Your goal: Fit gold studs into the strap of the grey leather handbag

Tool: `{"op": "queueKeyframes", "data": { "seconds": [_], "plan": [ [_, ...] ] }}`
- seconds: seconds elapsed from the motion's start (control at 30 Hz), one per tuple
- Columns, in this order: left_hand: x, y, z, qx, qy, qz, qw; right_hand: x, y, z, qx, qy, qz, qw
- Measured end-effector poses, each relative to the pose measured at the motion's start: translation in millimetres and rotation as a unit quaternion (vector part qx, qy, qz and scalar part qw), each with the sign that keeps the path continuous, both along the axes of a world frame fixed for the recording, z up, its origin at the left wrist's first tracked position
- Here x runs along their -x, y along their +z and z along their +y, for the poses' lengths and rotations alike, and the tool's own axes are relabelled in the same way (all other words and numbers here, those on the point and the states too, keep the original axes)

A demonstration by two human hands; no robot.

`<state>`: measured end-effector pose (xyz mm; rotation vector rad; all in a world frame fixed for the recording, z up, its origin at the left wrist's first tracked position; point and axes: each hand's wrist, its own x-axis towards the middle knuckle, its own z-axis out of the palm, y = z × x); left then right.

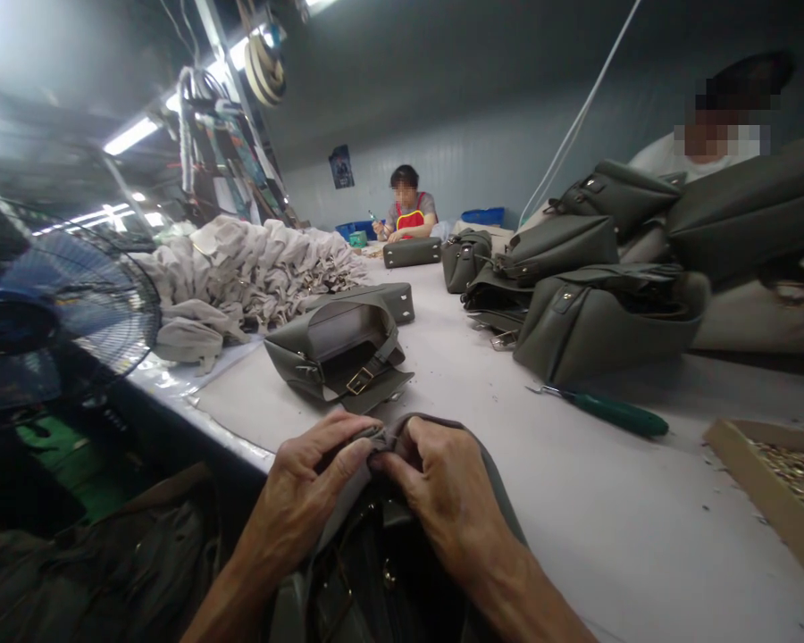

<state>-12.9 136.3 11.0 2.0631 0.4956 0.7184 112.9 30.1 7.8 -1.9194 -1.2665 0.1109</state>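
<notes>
My left hand (312,473) and my right hand (439,487) both pinch the top rim of an olive-grey handbag (492,482) held at the near edge of the white table (576,509). The fingers of both hands are closed on the rim, thumbs nearly touching. The bag's dark inside opens toward me below the hands. Another olive-grey handbag (341,353) with a brass buckle lies open on the table just beyond my hands.
A green-handled screwdriver (609,413) lies to the right. A wooden tray (770,487) of small brass parts sits at the right edge. Stacked handbags (596,313) fill the right side, beige cloth pieces (255,268) the left. A blue fan (54,313) stands at left. Two people sit further along the table.
</notes>
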Motion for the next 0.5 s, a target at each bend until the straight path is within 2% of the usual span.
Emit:
{"op": "queueKeyframes", "data": {
  "seconds": [0.2, 0.37, 0.5],
  "plan": [
    [-5.7, 6.3, -0.6, -0.048, 0.004, 0.013, 0.999, -6.9, -1.7, 4.7, -0.011, -0.016, -0.040, 0.999],
    [-7.8, 5.9, 2.1, 0.028, 0.001, 0.045, 0.999, -9.6, 2.4, 6.8, 0.015, -0.006, -0.059, 0.998],
    [-2.3, 2.3, 3.8, 0.055, 0.009, 0.043, 0.998, -10.2, 10.5, 5.6, 0.022, 0.043, -0.075, 0.996]
  ]
}}
